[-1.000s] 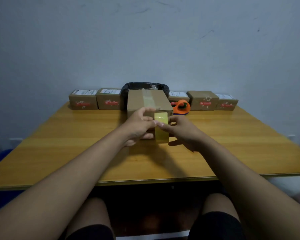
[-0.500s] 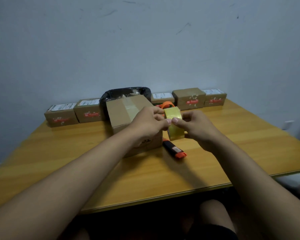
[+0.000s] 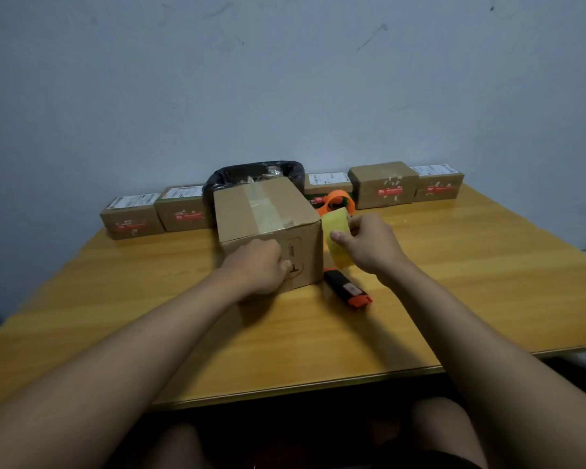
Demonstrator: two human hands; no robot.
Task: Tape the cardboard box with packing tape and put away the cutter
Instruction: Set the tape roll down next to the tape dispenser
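A brown cardboard box (image 3: 268, 214) stands on the wooden table (image 3: 454, 282), with a strip of tape along its top seam. My left hand (image 3: 259, 269) presses against the box's near face, fingers curled. To the right of the box, my right hand (image 3: 366, 247) holds a yellowish roll of packing tape (image 3: 335, 231) upright in the air. A black and orange cutter (image 3: 347, 287) lies flat on the table just below the roll, by the box's right front corner.
Several small labelled cardboard boxes (image 3: 383, 186) line the wall at the back. A bin lined with a black bag (image 3: 254, 172) stands behind the box. An orange tape dispenser (image 3: 339, 199) lies behind the roll. My knees show under the table's near edge.
My left hand let go of the tape roll and dropped onto the box's near face. The right hand carried the roll a little to the right. The view shifted, uncovering the cutter.
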